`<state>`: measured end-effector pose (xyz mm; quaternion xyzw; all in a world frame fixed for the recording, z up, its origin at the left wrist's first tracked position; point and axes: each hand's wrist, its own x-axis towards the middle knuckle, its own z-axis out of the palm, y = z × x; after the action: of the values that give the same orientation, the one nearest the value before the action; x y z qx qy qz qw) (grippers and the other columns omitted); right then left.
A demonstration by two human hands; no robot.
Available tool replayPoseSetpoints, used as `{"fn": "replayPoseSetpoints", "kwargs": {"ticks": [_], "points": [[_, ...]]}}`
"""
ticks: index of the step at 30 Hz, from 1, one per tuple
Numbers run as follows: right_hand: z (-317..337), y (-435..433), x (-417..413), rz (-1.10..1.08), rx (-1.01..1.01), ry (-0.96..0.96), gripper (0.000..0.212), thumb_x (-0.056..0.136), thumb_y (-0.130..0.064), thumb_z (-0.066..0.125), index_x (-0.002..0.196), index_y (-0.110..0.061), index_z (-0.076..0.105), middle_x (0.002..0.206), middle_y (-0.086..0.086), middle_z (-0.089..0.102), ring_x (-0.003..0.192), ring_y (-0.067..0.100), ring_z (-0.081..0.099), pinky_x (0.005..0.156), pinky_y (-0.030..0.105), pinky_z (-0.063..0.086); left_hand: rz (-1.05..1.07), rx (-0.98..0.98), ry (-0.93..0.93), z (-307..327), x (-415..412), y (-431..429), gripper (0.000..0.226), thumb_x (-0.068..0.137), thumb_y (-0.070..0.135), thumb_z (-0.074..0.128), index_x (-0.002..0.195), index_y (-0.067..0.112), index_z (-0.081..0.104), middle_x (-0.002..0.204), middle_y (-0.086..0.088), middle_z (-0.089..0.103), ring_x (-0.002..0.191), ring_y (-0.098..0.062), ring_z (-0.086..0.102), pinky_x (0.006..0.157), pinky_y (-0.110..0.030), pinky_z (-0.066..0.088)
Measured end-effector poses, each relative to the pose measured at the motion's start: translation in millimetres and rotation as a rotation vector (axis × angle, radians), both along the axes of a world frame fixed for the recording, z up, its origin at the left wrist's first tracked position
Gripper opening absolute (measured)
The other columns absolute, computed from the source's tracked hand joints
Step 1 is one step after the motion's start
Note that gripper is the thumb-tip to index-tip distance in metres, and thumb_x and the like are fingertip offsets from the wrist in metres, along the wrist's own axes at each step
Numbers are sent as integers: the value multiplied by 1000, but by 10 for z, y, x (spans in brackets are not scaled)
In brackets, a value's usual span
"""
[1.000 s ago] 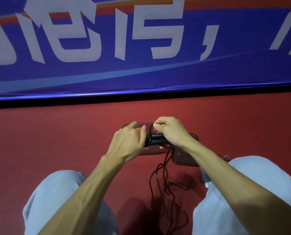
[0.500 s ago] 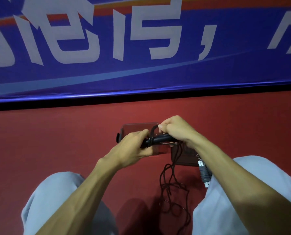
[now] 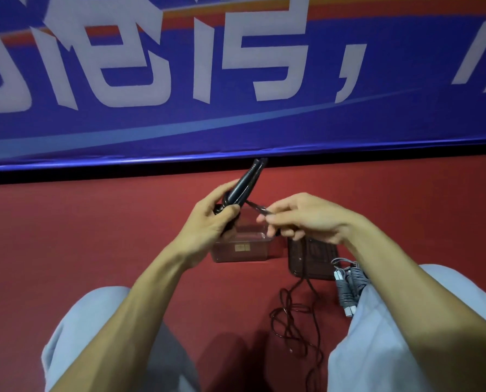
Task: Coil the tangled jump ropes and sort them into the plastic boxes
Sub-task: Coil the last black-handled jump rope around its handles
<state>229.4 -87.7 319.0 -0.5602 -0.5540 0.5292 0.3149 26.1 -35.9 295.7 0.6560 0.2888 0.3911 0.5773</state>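
Note:
My left hand [image 3: 208,224] grips the two black jump rope handles [image 3: 246,183], which point up and away toward the banner. My right hand [image 3: 307,219] pinches the thin black cord [image 3: 257,206] just right of the handles. The rest of the black rope [image 3: 292,321] hangs down and lies tangled on the red floor between my knees. A clear plastic box [image 3: 240,250] sits on the floor under my hands. A second clear piece, a box or lid [image 3: 309,260], lies to its right, partly hidden by my right hand.
A grey jump rope with white-tipped handles [image 3: 346,287] lies bundled by my right knee. A blue banner with white characters [image 3: 236,80] stands along the far edge of the red floor [image 3: 80,236]. My knees in pale trousers [image 3: 100,335] frame the bottom of the view.
My left hand has lifted the handles and tilted them up toward the banner. My right hand has let go of the handles and moved right along the cord. The view has tilted down slightly.

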Motion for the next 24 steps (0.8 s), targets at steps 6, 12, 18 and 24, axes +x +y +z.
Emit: {"fn": "replayPoseSetpoints", "kwargs": {"ticks": [6,12,18,24], "points": [[-106,-73,-31,226,-203,-394,5,97,0,51,100,-5,51,69,13,62,52,17,62,57,30,56,117,49,249,-157,59,43,15,97,5,52,92,17,60,61,1,52,52,-13,43,48,-25,36],[-61,-79,-19,296,122,-723,17,96,-4,45,101,-15,56,72,-4,55,56,11,59,58,24,52,311,190,524,-274,-11,240,6,93,13,57,99,14,59,69,-1,62,55,-13,56,61,-30,48],[-48,-149,-179,293,603,-1009,27,85,1,43,91,-24,52,87,-9,56,84,18,56,69,39,48,194,309,845,-349,11,244,11,96,18,53,104,18,44,86,-7,59,74,-29,60,58,-32,44],[-118,-88,-43,135,810,-995,43,86,3,49,114,-27,62,104,-7,65,95,24,61,71,40,51,-82,508,1034,-331,13,166,18,92,17,60,92,20,43,89,2,55,80,-24,53,67,-38,40]]}}
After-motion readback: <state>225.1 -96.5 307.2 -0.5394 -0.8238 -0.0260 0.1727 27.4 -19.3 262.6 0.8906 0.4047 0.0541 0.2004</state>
